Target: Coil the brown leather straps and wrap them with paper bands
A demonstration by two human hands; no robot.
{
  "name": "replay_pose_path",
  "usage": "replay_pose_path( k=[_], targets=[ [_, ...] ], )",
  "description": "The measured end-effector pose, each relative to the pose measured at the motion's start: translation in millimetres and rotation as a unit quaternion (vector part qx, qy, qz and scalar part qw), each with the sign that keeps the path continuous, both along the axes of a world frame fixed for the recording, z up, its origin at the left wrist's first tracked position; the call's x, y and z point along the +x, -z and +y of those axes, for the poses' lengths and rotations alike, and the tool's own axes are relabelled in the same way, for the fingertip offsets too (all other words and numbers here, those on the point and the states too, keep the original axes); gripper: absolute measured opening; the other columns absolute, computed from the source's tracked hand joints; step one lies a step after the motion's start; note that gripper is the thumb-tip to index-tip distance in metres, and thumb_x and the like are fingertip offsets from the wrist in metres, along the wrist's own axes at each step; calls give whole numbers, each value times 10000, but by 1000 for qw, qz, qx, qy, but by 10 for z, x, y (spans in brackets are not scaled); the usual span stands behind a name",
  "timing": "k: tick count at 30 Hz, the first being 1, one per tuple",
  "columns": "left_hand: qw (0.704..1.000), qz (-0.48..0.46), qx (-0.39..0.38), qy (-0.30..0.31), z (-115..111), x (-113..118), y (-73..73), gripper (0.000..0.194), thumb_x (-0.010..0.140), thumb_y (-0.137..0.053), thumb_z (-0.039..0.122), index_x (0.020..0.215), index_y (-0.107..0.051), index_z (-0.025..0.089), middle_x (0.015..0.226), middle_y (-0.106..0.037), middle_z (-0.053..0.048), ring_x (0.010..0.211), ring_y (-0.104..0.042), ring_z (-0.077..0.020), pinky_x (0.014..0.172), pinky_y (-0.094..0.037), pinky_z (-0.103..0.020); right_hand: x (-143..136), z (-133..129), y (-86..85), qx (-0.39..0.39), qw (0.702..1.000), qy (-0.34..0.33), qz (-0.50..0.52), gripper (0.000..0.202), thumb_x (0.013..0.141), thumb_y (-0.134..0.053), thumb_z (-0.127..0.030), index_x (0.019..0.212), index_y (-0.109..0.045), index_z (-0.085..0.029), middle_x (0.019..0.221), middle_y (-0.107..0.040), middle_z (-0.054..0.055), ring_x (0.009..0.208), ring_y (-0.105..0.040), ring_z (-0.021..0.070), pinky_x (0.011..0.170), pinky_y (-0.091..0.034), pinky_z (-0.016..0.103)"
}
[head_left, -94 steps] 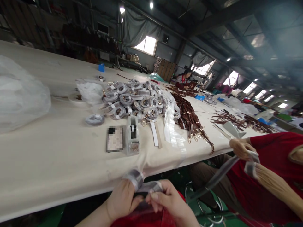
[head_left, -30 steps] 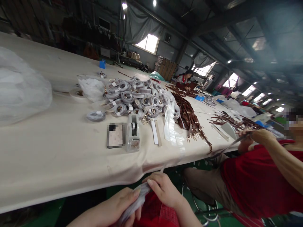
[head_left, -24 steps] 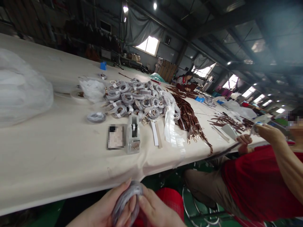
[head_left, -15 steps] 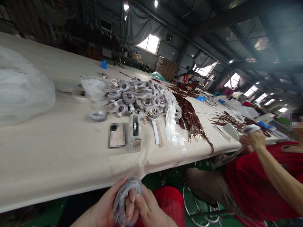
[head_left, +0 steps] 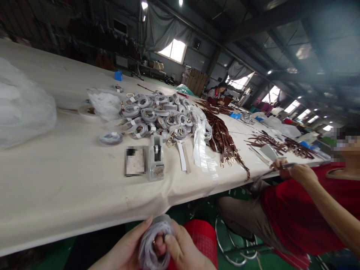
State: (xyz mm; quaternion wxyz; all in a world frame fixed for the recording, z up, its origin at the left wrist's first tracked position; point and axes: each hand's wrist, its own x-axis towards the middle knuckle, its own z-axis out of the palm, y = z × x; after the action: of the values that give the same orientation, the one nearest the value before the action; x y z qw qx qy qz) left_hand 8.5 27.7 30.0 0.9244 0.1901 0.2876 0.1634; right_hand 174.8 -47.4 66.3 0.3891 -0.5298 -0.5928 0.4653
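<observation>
Left hand (head_left: 126, 253) and right hand (head_left: 184, 253) grip a wrapped coil (head_left: 153, 243) below the cream table (head_left: 70, 187) in a dim workshop.

Both hands cut off by the bottom edge; pixel-blurred flat item (head_left: 135, 166) beside the tape dispenser (head_left: 155, 158).

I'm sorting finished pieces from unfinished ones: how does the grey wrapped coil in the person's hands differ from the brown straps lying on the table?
The wrapped coil is rolled into a ring and covered in pale grey film; the brown straps lie stretched out and bare. The coil is held between the left hand and right hand below the table edge; the straps rest heaped on the tabletop. The straps show gold clasps; the coil's hardware is mostly hidden.
</observation>
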Motion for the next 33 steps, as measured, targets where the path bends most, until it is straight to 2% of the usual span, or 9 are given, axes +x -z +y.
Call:
replay_pose_path(
  k=[3, 7, 10, 15, 18, 22, 27, 30, 33],
  targets=[
    [984, 66, 151, -64, 72, 12, 45, 337, 737, -784, 510, 864, -758, 199, 843, -768, -27, 807, -676, -195, 781, -515, -261, 117, 27, 190, 38, 990, 63, -119, 303, 994, -391, -451, 1014, -563, -201, 915, -629, 71, 804, -599, 204, 781, -491, 292],
    [934, 106, 342, 7, 129, 20, 122, 464, 679, -826, 498, 1014, -737, 188, 997, -771, -72, 974, -665, -289, 874, -514, -324, 197, 50, 359, 22, 979, 79, -184, 221, 987, -425, -389, 931, -532, -204, 814, -610, 37, 707, -579, 181, 670, -459, 253],
    [927, 144, 347, 13, 67, 51, 101, 474, 709, -805, 491, 1049, -721, 171, 1025, -766, -90, 945, -668, -283, 873, -520, -338, 180, 58, 378, 20, 979, 80, -187, 192, 981, -450, -369, 925, -531, -204, 812, -611, 34, 711, -574, 178, 665, -447, 243],
    [968, 92, 232, -21, -46, 79, 105, 489, 734, -785, 496, 1079, -697, 160, 1015, -759, -95, 1007, -661, -294, 891, -514, -351, 168, 82, 303, 25, 986, 69, -152, 209, 998, -413, -352, 946, -540, -194, 816, -610, 29, 718, -570, 170, 691, -453, 246],
    [964, 63, 257, 26, 16, 36, 159, 497, 732, -782, 509, 1072, -698, 156, 1022, -752, -100, 1006, -658, -299, 900, -504, -362, 231, 70, 235, 10, 984, 40, -173, 224, 996, -420, -364, 938, -549, -190, 832, -643, 39, 721, -590, 176, 684, -449, 249],
    [919, 81, 374, 93, 160, -9, 52, 543, 785, -708, 547, 1204, -646, 207, 1156, -714, -97, 1102, -630, -308, 936, -491, -366, 304, 29, 155, -16, 966, -36, -257, 245, 967, -492, -410, 947, -605, -193, 873, -707, 63, 730, -642, 197, 631, -413, 242],
    [798, 230, 536, 152, 143, 98, -134, 296, 836, -645, 407, 1049, -721, 216, 1040, -747, -81, 975, -665, -277, 897, -491, -337, 236, 68, 136, -21, 965, -68, -251, 220, 877, -602, -314, 1053, -652, -193, 872, -732, 61, 715, -653, 198, 570, -366, 233],
    [790, 258, 545, 115, 145, 134, -45, 385, 837, -613, 398, 1169, -672, 210, 1136, -734, -93, 1049, -657, -277, 945, -483, -347, 239, 134, 176, -50, 981, 5, -190, 191, 756, -710, -265, 912, -655, -169, 790, -681, 16, 668, -581, 160, 561, -359, 215],
    [807, 267, 525, 43, 243, 114, 59, 430, 847, -557, 440, 1192, -641, 198, 1120, -740, -86, 974, -686, -257, 889, -528, -341, 286, 162, 233, -67, 991, 61, -100, 233, 711, -762, -299, 831, -619, -161, 717, -592, -27, 638, -493, 128, 565, -371, 206]
  ],
)
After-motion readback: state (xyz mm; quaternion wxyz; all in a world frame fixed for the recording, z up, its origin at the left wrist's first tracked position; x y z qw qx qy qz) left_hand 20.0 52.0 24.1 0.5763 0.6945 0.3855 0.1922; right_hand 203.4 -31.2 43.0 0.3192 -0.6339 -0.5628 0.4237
